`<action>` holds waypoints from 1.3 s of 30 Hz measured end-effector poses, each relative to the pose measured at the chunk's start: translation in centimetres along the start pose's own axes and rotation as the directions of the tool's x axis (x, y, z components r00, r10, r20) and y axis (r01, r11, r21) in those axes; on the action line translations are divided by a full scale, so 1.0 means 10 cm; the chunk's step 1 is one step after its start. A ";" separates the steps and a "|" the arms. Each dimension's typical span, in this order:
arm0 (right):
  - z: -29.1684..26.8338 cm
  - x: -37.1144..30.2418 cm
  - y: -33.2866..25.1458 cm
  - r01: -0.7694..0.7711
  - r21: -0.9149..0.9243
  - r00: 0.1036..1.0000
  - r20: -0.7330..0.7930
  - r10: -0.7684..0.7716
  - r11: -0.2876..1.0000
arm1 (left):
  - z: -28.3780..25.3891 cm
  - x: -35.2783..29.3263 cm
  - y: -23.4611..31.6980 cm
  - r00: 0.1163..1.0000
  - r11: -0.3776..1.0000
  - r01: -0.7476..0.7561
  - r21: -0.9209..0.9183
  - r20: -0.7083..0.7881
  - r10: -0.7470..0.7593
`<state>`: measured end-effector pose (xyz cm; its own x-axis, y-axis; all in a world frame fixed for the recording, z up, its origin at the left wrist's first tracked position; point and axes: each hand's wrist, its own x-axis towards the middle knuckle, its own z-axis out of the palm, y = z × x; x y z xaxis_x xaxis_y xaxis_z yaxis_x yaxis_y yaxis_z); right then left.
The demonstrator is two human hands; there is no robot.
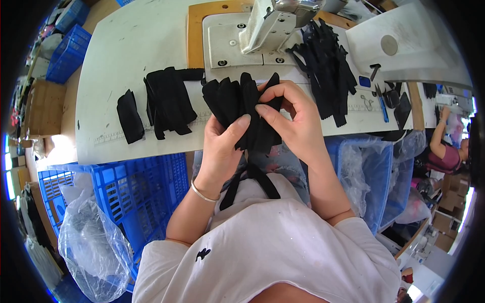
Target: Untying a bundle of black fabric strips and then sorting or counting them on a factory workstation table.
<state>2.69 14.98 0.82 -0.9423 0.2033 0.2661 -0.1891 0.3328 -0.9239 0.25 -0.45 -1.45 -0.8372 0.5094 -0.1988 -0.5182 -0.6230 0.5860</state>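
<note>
A fanned bundle of black fabric strips (248, 101) is held up in front of me, over the near edge of the white sewing table (121, 45). My left hand (226, 144) grips its left side, thumb across the front. On the right side, my right hand (293, 113) pinches a strip at the bundle's edge between thumb and fingers. To the left on the table lie a stack of black fabric pieces (171, 101) and a smaller black piece (130, 117). A long pile of black strips (326, 70) with jagged edges lies to the right.
The sewing machine (257, 30) stands at the back. Blue-handled snips (382, 103) lie at the right. Below the table are a blue crate (136, 197) with a clear plastic bag (93, 247), and a plastic-lined blue bin (361, 177). Another person (447, 151) sits far right.
</note>
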 end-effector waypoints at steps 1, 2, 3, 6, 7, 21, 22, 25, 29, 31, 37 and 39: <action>0.00 -0.01 0.00 -0.015 0.012 1.000 0.007 0.015 1.000 | 0.00 -0.01 -0.01 1.000 1.000 -0.002 0.000 0.000 0.002; 0.00 -0.01 -0.04 -0.014 0.012 1.000 0.008 0.014 1.000 | 0.01 -0.01 -0.03 1.000 0.999 -0.025 0.032 -0.016 0.026; 0.00 -0.02 -0.12 -0.033 -0.039 0.999 0.012 0.033 0.999 | 0.00 -0.02 -0.05 0.998 0.997 -0.047 0.064 -0.031 0.049; 0.00 -0.02 -0.13 -0.078 -0.049 0.996 0.034 0.080 0.996 | -0.06 -0.02 -0.09 0.997 0.997 -0.054 0.055 -0.054 0.057; -0.01 -0.02 -0.12 -0.104 -0.007 0.993 0.054 0.105 0.995 | -0.04 -0.01 -0.07 0.997 0.997 -0.052 0.054 -0.052 0.055; 0.04 -0.07 -0.22 -0.107 -0.264 0.993 -0.072 0.091 0.959 | 0.05 0.00 -0.13 0.975 0.962 -0.111 0.249 -0.163 0.154; 0.04 -0.08 -0.22 -0.152 -0.242 0.986 -0.101 0.131 0.958 | 0.05 -0.01 -0.13 0.974 0.962 -0.111 0.249 -0.163 0.155; 0.04 -0.07 -0.13 -0.086 -0.186 0.990 -0.127 0.063 0.979 | 0.05 -0.01 -0.14 0.971 0.967 -0.115 0.227 -0.179 0.158; -0.01 -0.06 -0.17 -0.144 -0.196 0.989 -0.049 0.137 0.970 | 0.03 -0.01 -0.15 0.970 0.976 -0.141 0.166 -0.172 0.169; -0.03 -0.07 -0.17 -0.178 -0.065 0.984 -0.002 0.178 0.982 | 0.03 -0.01 -0.15 0.972 0.980 -0.135 0.148 -0.172 0.160; 0.07 -0.07 -0.07 -0.187 0.170 0.963 -0.161 0.215 0.968 | 0.03 -0.02 -0.15 0.972 0.973 -0.115 0.198 -0.181 0.152; 0.06 -0.06 -0.11 -0.172 0.055 0.970 -0.162 0.179 0.984 | 0.01 -0.02 -0.15 0.972 0.973 -0.093 0.211 -0.195 0.134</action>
<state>3.34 13.93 1.50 -0.9035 0.4059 0.1375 -0.0388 0.2421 -0.9695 1.21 0.46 -2.27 -0.9172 0.2957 -0.2671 -0.3900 -0.5284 0.7541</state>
